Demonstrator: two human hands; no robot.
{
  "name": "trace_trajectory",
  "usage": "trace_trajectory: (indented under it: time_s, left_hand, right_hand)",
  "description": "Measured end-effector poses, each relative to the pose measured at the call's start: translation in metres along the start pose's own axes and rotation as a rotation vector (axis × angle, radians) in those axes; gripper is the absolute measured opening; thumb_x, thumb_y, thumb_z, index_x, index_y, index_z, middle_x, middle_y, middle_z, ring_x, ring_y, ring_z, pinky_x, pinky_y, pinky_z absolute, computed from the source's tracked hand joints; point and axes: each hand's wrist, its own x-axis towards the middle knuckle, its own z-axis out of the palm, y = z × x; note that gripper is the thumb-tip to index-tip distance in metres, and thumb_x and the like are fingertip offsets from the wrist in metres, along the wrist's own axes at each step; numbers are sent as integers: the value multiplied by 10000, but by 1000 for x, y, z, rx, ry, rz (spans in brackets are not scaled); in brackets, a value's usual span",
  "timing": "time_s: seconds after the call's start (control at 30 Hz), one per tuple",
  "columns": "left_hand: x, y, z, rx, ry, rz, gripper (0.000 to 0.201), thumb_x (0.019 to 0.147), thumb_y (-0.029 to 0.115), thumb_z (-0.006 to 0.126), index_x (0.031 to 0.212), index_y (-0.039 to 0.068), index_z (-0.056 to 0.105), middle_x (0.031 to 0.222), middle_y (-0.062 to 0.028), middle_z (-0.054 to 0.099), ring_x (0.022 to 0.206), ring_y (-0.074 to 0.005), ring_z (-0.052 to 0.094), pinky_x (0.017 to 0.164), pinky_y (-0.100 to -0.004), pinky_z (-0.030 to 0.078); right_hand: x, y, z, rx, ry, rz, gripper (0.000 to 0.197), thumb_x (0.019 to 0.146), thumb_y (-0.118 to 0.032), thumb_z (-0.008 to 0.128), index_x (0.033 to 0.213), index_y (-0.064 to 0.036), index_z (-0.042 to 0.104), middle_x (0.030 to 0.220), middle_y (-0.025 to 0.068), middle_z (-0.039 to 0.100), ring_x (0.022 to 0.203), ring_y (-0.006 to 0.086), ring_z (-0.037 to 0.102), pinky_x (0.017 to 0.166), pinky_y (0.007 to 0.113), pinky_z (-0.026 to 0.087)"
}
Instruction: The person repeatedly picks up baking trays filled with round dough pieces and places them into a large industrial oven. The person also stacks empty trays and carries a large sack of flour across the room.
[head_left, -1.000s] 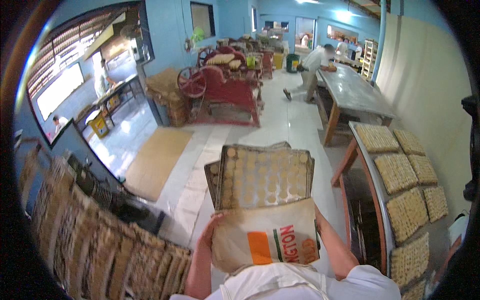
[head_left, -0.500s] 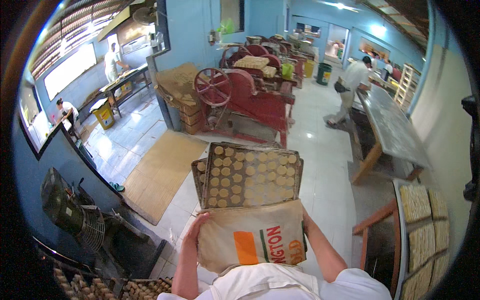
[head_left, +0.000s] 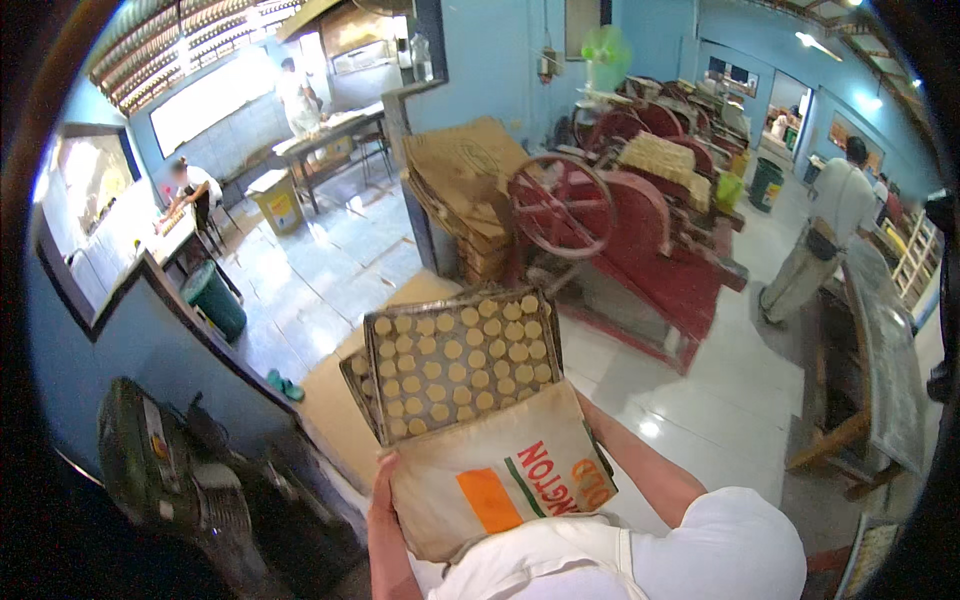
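Both my hands carry a dark metal baking tray in front of my body. Flat round pieces of pale dough lie in rows on it. Beneath its left side the edge of a second tray sticks out at an angle. A beige printed cloth sack covers the near part and reaches down to my white apron. My left hand is closed round the near left edge, over the cloth. On the other side my right hand holds the right edge, its fingers mostly hidden behind the sack.
A red machine with a spoked wheel stands ahead, beside stacked brown sacks. To the right, a person stands by a long metal-topped table. A dark fan and a low blue wall flank my left. Green slippers lie on the floor.
My view has turned left and come closer to the red machine and the left room. The trays stay in my hands, now tilted and swung to the left.
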Motion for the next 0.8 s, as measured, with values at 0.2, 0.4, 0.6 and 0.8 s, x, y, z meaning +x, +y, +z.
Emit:
trace_trajectory:
  time_s: [0.2, 0.4, 0.6, 0.8]
  left_hand:
    - [131, 138, 4, -76, 151, 140, 595, 891, 432, 725, 1328, 40, 627, 1235, -111, 699, 1084, -241, 681, 951, -364, 542]
    - [234, 276, 53, -153, 291, 243, 599, 894, 416, 730, 1330, 19, 622, 1261, -115, 688, 1119, -245, 672, 972, -363, 535]
    - [437, 407, 2, -140, 362, 223, 585, 891, 410, 724, 1325, 31, 626, 1252, -119, 693, 1097, -254, 678, 960, -376, 544]
    - [563, 514, -34, -197, 421, 243, 582, 889, 407, 723, 1325, 34, 626, 1248, -121, 694, 1090, -257, 680, 955, -381, 548]
  right_hand:
    - [223, -61, 52, -9, -86, 54, 695, 1052, -607, 425, 1444, -46, 548, 1316, 87, 646, 1154, 176, 624, 974, 348, 523]
    - [433, -125, 90, -3, -152, 92, 699, 1051, -610, 424, 1446, -47, 546, 1319, 87, 644, 1157, 177, 623, 977, 349, 521]
    - [670, -199, 135, -31, -243, 82, 703, 1050, -614, 424, 1448, -48, 544, 1323, 87, 642, 1161, 177, 621, 980, 350, 520]
    - [874, -279, 204, -51, -315, 102, 707, 1048, -618, 423, 1450, -48, 542, 1326, 87, 641, 1164, 178, 620, 982, 350, 519]
